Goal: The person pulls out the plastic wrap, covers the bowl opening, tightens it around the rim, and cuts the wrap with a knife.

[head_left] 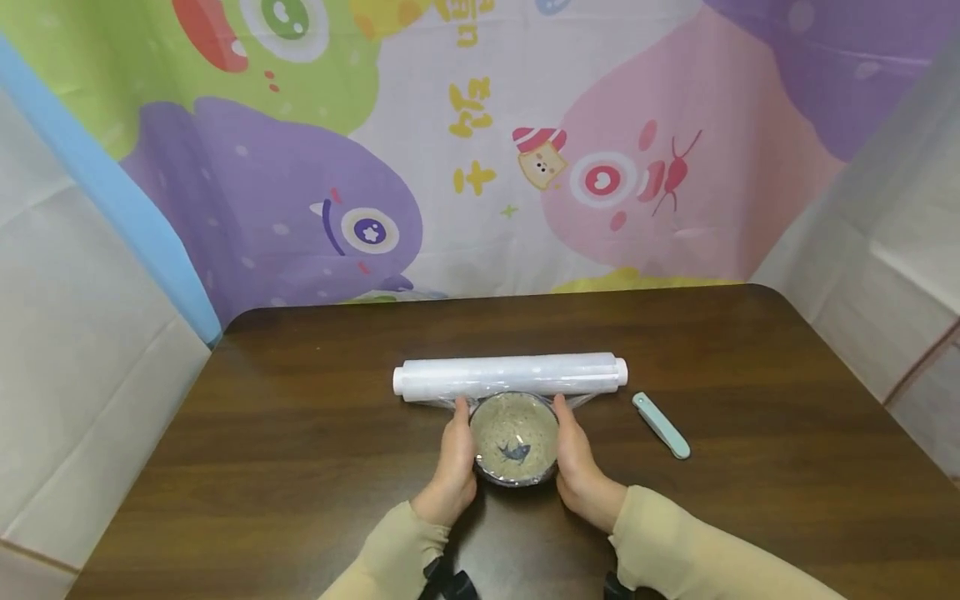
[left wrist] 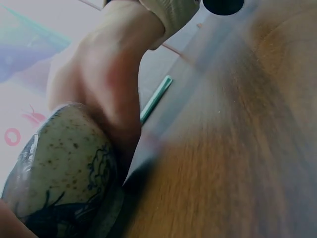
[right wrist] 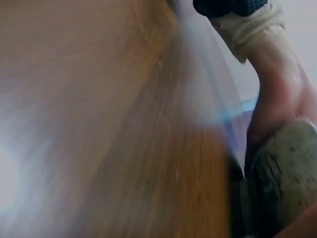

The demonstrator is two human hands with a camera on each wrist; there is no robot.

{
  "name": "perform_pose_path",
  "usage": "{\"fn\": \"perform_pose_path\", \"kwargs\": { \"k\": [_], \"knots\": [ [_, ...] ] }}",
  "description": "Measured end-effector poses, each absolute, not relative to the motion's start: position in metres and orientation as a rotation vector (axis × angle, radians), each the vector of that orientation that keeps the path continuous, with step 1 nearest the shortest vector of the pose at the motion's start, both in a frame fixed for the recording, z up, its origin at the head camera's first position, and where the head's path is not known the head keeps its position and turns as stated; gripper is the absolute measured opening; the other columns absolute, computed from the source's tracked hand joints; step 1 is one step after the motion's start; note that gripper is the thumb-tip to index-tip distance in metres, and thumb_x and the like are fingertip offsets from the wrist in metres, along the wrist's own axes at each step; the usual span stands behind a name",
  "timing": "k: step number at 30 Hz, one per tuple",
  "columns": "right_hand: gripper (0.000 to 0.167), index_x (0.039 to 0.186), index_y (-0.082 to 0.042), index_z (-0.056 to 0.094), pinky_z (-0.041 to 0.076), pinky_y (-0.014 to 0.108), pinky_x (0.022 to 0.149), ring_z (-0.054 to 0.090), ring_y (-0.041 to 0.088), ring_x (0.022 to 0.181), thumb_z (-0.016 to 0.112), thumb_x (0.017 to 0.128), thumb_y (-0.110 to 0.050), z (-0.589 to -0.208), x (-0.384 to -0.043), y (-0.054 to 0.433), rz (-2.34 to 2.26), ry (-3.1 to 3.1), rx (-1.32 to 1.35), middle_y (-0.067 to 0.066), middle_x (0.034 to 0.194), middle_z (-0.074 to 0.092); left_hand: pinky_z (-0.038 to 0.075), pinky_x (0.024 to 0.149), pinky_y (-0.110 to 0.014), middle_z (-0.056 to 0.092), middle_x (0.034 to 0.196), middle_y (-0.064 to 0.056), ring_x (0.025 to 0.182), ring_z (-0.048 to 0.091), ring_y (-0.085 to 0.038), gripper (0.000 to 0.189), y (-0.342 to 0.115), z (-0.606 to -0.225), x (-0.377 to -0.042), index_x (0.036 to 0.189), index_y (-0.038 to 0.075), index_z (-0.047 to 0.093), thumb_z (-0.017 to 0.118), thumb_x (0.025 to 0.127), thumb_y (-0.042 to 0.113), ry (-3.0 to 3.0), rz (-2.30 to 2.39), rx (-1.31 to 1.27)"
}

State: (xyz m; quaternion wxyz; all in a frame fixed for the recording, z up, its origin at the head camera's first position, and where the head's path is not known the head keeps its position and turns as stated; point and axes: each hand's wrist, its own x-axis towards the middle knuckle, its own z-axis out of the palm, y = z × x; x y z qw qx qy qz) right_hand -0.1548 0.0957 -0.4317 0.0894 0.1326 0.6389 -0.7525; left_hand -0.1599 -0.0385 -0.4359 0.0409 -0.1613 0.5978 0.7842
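A speckled beige bowl (head_left: 514,425) with a blue fish design inside sits between both hands in the head view, clear plastic film over its rim. My left hand (head_left: 452,458) grips its left side, thumb along the rim. From the right, my right hand (head_left: 581,467) holds it the same way. Just behind lies a roll of cling film (head_left: 510,375), a loose sheet of film reaching from it toward the bowl and thumbs. Both wrist views show the patterned outer wall of the bowl (left wrist: 64,158) close up; the fingers beneath it are mostly hidden.
A slim mint-green tool like a closed cutter (head_left: 661,426) lies right of the roll on the dark wooden table (head_left: 300,442). A printed cartoon curtain (head_left: 480,233) hangs behind the far edge. Pale cloth panels (head_left: 90,333) flank the table.
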Motion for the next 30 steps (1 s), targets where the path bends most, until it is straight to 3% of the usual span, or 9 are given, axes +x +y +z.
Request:
{"fn": "perform_pose_path", "kwargs": {
  "k": [2,4,6,8,11,14,21,26,30],
  "knots": [
    [0.069,0.142,0.005,0.012,0.009,0.044,0.111,0.009,0.033,0.137,0.02,0.097,-0.047,-0.429,-0.153,0.105,-2.169,1.879,0.318,0.021,0.149,0.012,0.027,0.105,-0.038,0.044,0.129,-0.02,0.119,0.041,-0.025,0.057,-0.042,-0.436,-0.157,0.126,-0.007,0.042,0.019,0.099,0.038,1.8,2.406,-0.479],
    [0.068,0.139,0.01,0.018,0.021,0.044,0.109,0.025,0.034,0.133,0.017,0.098,-0.043,-0.426,-0.152,0.117,-2.067,1.911,0.277,0.026,0.145,0.022,0.034,0.098,-0.033,0.045,0.128,-0.02,0.11,0.046,-0.019,0.056,-0.046,-0.436,-0.152,0.125,-0.008,0.042,0.02,0.099,0.037,1.794,2.391,-0.456],
    [0.063,0.131,0.013,0.031,0.039,0.041,0.098,0.049,0.031,0.115,0.018,0.099,-0.039,-0.424,-0.153,0.129,-1.947,1.998,0.257,0.029,0.131,0.042,0.04,0.086,-0.028,0.048,0.122,-0.02,0.097,0.049,-0.014,0.055,-0.051,-0.435,-0.147,0.125,-0.009,0.04,0.021,0.1,0.036,1.815,2.354,-0.424],
    [0.054,0.114,0.013,0.048,0.05,0.034,0.077,0.061,0.022,0.087,0.023,0.099,-0.033,-0.421,-0.154,0.139,-1.837,2.151,0.259,0.023,0.104,0.06,0.042,0.071,-0.024,0.054,0.107,-0.017,0.082,0.05,-0.01,0.052,-0.056,-0.433,-0.142,0.122,-0.009,0.042,0.022,0.1,0.034,1.885,2.292,-0.369],
    [0.041,0.087,0.006,0.059,0.044,0.026,0.054,0.051,0.011,0.056,0.033,0.097,-0.025,-0.42,-0.159,0.149,-1.688,2.434,0.278,0.004,0.068,0.057,0.041,0.058,-0.024,0.051,0.083,-0.006,0.067,0.046,-0.01,0.049,-0.06,-0.43,-0.136,0.116,-0.007,0.044,0.023,0.1,0.034,2.055,2.148,-0.266],
    [0.035,0.075,0.002,0.059,0.037,0.024,0.049,0.043,0.01,0.049,0.039,0.094,-0.019,-0.418,-0.167,0.154,-1.646,2.626,0.28,-0.002,0.058,0.048,0.04,0.052,-0.027,0.048,0.08,-0.008,0.059,0.043,-0.013,0.049,-0.059,-0.429,-0.131,0.116,-0.005,0.043,0.023,0.099,0.037,2.207,2.004,-0.16],
    [0.029,0.075,-0.006,0.061,0.04,0.026,0.057,0.048,0.013,0.06,0.042,0.093,-0.02,-0.406,-0.201,0.15,-1.518,2.97,-0.135,0.003,0.069,0.056,0.043,0.046,-0.03,0.052,0.089,-0.019,0.05,0.042,-0.015,0.052,-0.054,-0.435,-0.125,0.129,0.003,0.037,0.023,0.099,0.042,2.239,1.965,-0.109],
    [0.018,0.092,-0.009,0.062,0.044,0.038,0.078,0.055,0.022,0.088,0.05,0.091,-0.021,-0.401,-0.234,0.145,-1.086,3.149,-0.598,0.007,0.095,0.059,0.047,0.046,-0.031,0.055,0.094,-0.021,0.046,0.044,-0.013,0.052,-0.055,-0.437,-0.125,0.133,0.003,0.034,0.021,0.099,0.04,2.157,2.019,-0.106],
    [0.032,0.11,-0.004,0.059,0.038,0.048,0.093,0.049,0.032,0.111,0.053,0.089,-0.028,-0.402,-0.252,0.139,-0.719,3.143,-0.786,0.014,0.118,0.054,0.049,0.048,-0.033,0.055,0.091,-0.019,0.048,0.048,-0.013,0.049,-0.056,-0.437,-0.125,0.13,0.003,0.036,0.022,0.099,0.038,2.123,2.033,-0.112]
  ]
}}
